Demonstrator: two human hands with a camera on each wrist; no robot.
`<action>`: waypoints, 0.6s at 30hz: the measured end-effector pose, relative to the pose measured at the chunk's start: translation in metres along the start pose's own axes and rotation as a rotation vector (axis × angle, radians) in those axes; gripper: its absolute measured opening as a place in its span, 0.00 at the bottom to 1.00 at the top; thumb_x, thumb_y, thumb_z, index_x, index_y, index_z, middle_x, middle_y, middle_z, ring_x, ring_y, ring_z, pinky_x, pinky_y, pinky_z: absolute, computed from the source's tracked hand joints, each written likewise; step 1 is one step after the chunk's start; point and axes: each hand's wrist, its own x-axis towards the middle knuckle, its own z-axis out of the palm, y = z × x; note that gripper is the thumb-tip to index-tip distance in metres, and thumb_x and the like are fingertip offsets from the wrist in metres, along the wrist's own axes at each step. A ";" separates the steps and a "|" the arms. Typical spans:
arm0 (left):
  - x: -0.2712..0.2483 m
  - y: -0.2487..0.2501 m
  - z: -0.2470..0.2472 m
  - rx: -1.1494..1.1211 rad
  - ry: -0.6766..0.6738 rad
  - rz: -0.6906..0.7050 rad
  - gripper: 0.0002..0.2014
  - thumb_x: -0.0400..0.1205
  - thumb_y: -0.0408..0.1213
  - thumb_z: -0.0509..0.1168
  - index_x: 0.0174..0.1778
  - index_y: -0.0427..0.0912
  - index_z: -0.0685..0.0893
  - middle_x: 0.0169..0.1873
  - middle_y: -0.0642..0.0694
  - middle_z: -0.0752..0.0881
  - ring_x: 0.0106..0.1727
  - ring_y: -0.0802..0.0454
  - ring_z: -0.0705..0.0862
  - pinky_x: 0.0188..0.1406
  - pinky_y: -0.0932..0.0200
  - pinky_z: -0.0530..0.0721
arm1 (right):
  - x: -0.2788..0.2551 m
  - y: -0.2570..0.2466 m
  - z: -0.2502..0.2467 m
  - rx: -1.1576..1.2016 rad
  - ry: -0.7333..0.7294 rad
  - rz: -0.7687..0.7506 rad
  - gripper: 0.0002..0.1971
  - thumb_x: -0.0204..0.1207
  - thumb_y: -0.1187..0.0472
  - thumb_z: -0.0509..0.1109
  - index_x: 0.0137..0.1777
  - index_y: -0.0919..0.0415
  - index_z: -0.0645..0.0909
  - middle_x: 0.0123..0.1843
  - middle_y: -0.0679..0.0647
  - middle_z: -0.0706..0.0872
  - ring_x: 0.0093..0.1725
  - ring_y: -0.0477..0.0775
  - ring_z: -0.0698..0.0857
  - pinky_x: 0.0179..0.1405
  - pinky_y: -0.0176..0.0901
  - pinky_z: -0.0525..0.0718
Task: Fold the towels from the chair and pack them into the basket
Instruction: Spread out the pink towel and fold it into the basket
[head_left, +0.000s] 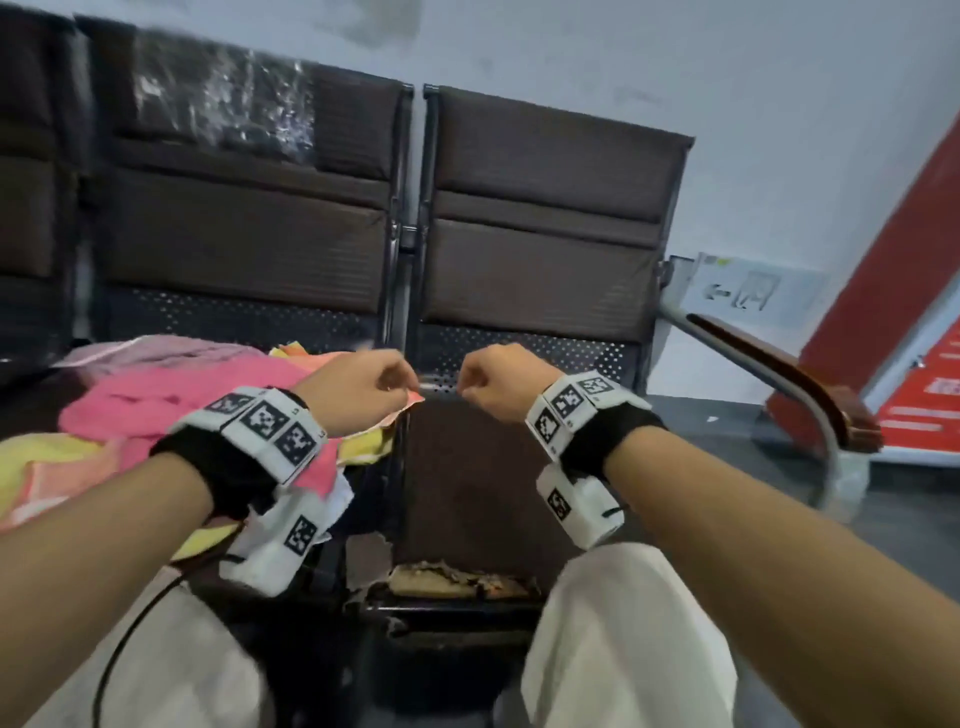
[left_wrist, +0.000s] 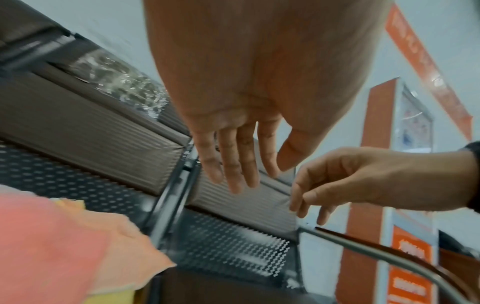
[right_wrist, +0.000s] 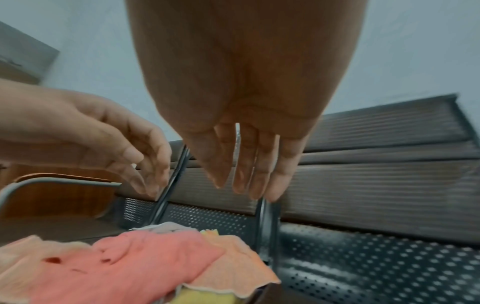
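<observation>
A heap of towels, pink (head_left: 197, 395) on top with yellow (head_left: 47, 467) and orange ones, lies on the left seat of a row of brown chairs. My left hand (head_left: 374, 387) hovers at the heap's right edge, just above an orange towel corner (head_left: 410, 402), holding nothing. My right hand (head_left: 493, 382) hangs beside it over the bare right seat (head_left: 467, 493), also holding nothing. In the left wrist view the left hand's fingers (left_wrist: 233, 164) hang straight above the towels (left_wrist: 52, 246). The right wrist view shows the right hand's fingers (right_wrist: 246, 168) relaxed above the heap (right_wrist: 130, 263). No basket is in view.
A wooden armrest (head_left: 789, 384) on a metal tube bounds the right seat. The seat's front edge (head_left: 452, 577) is torn. A red stand (head_left: 893, 260) leans at the far right against the wall. My knees in white trousers (head_left: 623, 649) are close to the chair.
</observation>
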 end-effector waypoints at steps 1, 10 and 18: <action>0.000 -0.019 -0.004 0.037 -0.021 -0.029 0.07 0.79 0.31 0.64 0.50 0.43 0.83 0.48 0.44 0.86 0.52 0.47 0.83 0.57 0.52 0.79 | 0.014 -0.008 0.010 0.011 -0.023 -0.020 0.09 0.78 0.61 0.66 0.54 0.58 0.86 0.55 0.56 0.88 0.57 0.56 0.84 0.53 0.40 0.80; -0.020 -0.148 -0.028 0.071 -0.172 -0.358 0.12 0.81 0.37 0.63 0.61 0.47 0.79 0.47 0.50 0.84 0.51 0.49 0.83 0.53 0.57 0.79 | 0.107 -0.058 0.133 0.189 -0.256 -0.170 0.11 0.75 0.56 0.73 0.53 0.62 0.84 0.52 0.56 0.88 0.53 0.56 0.84 0.56 0.48 0.81; -0.005 -0.172 -0.023 0.084 -0.221 -0.364 0.14 0.82 0.38 0.63 0.64 0.45 0.77 0.44 0.50 0.83 0.43 0.52 0.80 0.37 0.62 0.73 | 0.131 -0.070 0.196 0.161 -0.299 -0.375 0.14 0.66 0.55 0.80 0.46 0.59 0.81 0.45 0.48 0.72 0.44 0.49 0.74 0.51 0.45 0.78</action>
